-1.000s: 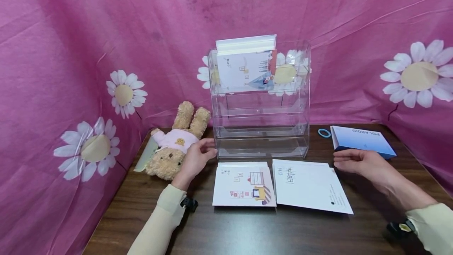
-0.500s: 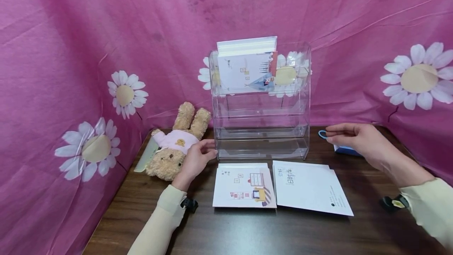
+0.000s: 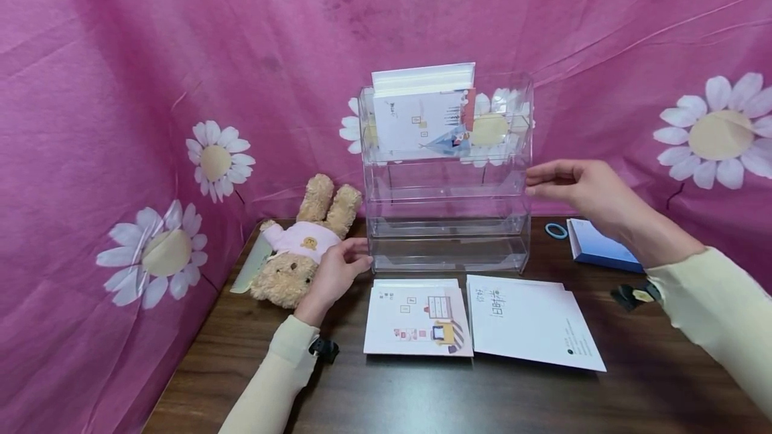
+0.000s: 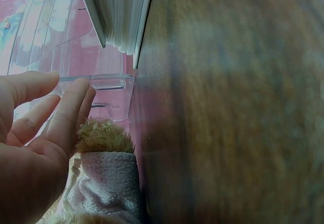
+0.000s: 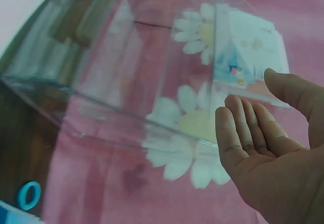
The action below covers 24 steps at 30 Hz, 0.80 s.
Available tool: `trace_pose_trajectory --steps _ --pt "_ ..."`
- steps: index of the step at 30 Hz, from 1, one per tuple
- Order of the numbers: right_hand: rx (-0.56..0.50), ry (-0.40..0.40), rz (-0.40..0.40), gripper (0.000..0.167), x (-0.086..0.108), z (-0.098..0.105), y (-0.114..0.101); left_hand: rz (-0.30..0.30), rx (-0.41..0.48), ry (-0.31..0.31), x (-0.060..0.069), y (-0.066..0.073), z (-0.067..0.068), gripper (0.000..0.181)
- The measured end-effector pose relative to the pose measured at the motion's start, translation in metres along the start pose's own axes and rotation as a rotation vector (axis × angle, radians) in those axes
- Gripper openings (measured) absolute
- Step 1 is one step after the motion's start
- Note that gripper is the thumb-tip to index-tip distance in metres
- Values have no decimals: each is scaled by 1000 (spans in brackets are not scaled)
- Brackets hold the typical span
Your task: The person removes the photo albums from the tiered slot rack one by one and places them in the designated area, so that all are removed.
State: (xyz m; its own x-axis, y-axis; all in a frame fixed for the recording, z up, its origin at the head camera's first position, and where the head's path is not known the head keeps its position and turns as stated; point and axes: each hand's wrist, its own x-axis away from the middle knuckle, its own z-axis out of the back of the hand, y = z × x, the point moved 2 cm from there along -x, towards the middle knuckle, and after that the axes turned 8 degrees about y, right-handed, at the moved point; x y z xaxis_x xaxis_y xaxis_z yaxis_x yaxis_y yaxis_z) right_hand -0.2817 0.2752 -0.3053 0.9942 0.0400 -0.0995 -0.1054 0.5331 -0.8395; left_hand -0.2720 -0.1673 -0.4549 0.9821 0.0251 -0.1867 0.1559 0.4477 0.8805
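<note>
A clear plastic tiered rack point(image 3: 446, 226) stands upright at the back of the table. Its top tier bears white booklets point(image 3: 401, 122) with a printed tent picture. At the rack's lower left side, my left hand point(image 3: 334, 276) rests its fairly straight fingertips against the edge. My right hand point(image 3: 591, 186) is raised at the rack's right side, fingers extended and holding nothing; whether they touch the plastic I cannot tell. In front of the rack lie a white booklet with a room drawing point(image 3: 416, 330) and a larger white booklet point(image 3: 531, 327).
A teddy bear point(image 3: 307, 240) in a pink top lies left of the rack, partly over a flat pale-green thing point(image 3: 247, 273). To the right are a blue ring point(image 3: 555, 231) and a blue album point(image 3: 600, 246), partly behind my right arm. Pink flowered cloth hangs behind.
My right hand has moved up and left, from beside the blue album, past the blue ring, to the rack's right side. The left hand stays at the rack's left edge.
</note>
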Motion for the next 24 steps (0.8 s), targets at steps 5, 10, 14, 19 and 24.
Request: trace_pose_trajectory --steps 5,10,14,19,24 --pt "37 -5 -14 61 -20 -10 -27 -4 -7 7 0 -2 4 34" --pt "-21 46 15 55 -36 -20 -51 12 -5 11 2 -2 6 35" --pt "-76 115 30 51 -44 -25 -69 14 1 6 2 -1 4 37" --pt "-140 149 58 51 -56 -26 -86 5 -9 -7 0 -3 1 38" --pt "-188 182 71 55 -66 -30 -102 -20 -12 -13 -1 -2 0 37"
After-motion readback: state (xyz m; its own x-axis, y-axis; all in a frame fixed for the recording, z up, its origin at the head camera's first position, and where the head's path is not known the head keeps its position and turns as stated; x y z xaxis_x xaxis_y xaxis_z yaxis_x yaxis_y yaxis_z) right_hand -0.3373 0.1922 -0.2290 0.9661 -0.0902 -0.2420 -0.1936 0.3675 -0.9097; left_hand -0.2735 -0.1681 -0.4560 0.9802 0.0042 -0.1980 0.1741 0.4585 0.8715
